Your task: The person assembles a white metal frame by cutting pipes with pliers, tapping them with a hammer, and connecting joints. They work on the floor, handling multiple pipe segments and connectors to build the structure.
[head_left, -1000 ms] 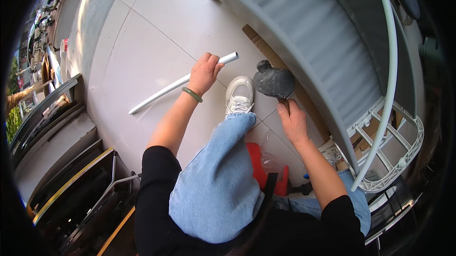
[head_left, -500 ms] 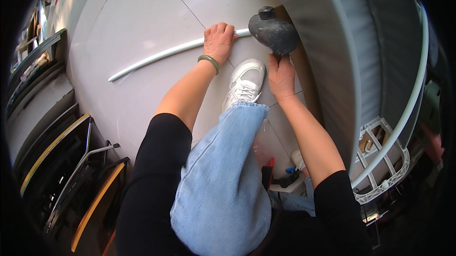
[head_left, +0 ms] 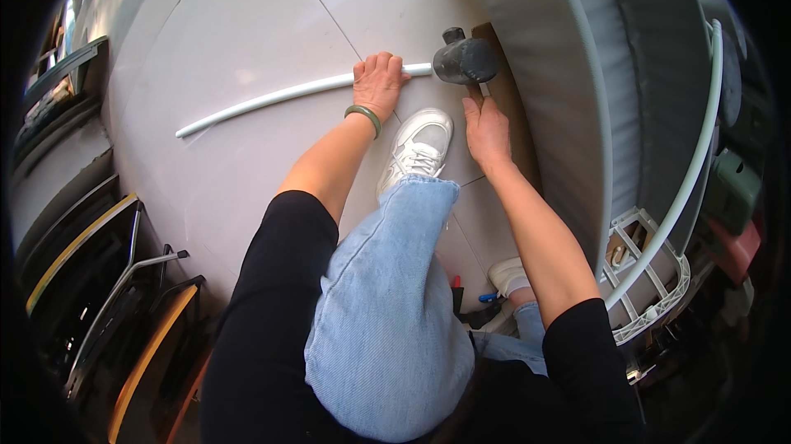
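A long, slim white tube (head_left: 280, 96), which looks slightly curved, lies across the tiled floor. My left hand (head_left: 379, 86), below a green bangle (head_left: 363, 117), is wrapped over it close to its right end. In my right hand (head_left: 489, 133) is the short wooden handle of a black rubber mallet (head_left: 465, 61). Its head is level with the tube's right end and seems to touch it; the exact contact is hard to make out. My white shoe (head_left: 424, 139) is planted between my two hands.
A grey padded panel (head_left: 535, 57) stands upright on the right, with a brown strip (head_left: 515, 106) along its foot. Beyond it are a white plastic rack (head_left: 651, 279) and another white curved tube (head_left: 700, 156). Folded items with yellow edges (head_left: 152, 353) stack up at the left.
The mallet head looks smaller and has come down and turned, now meeting the tube's end squarely. My left hand keeps its hold on the tube; the whole view has shifted slightly.
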`<state>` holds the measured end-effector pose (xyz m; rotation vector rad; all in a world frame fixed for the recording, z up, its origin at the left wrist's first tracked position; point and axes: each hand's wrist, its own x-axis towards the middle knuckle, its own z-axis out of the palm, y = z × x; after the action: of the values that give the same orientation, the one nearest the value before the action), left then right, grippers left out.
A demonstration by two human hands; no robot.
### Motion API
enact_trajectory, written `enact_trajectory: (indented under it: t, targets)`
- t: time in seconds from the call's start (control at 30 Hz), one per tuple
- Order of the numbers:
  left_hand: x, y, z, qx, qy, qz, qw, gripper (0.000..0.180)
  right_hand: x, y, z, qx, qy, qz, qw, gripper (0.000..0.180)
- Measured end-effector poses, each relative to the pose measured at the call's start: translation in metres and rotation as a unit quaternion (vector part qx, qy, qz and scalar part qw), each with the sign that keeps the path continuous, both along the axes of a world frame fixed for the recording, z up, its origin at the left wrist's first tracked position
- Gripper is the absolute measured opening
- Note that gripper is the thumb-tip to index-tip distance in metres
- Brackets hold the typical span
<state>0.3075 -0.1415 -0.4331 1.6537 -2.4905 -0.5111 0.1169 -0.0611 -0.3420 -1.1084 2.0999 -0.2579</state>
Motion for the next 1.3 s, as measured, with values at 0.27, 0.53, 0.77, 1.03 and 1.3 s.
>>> enact_trajectory:
  t: [0.27, 0.53, 0.77, 1.03, 1.3]
  targets:
    - [0.01, 0.003, 0.004, -0.027, 0.054, -0.035, 0.998, 0.032, -0.029, 0.043, -0.004, -0.074, -0.046, -0.038, 0.995, 0.046]
    - [0.018, -0.045, 0.013, -0.032, 0.09, -0.084, 0.992, 0.019, -0.005, 0.059, -0.016, -0.053, -0.097, -0.074, 0.991, 0.046]
    - [0.018, -0.04, 0.006, -0.031, 0.093, -0.091, 0.991, 0.024, -0.005, 0.048, -0.019, -0.069, -0.107, -0.084, 0.988, 0.046]
    - [0.021, -0.031, 0.005, -0.017, 0.117, -0.081, 0.99, 0.026, -0.005, 0.017, -0.011, -0.049, -0.041, -0.025, 0.998, 0.043]
    - [0.021, -0.033, 0.004, -0.012, 0.142, -0.07, 0.987, 0.025, 0.015, -0.01, -0.024, -0.186, -0.109, -0.032, 0.976, 0.041]
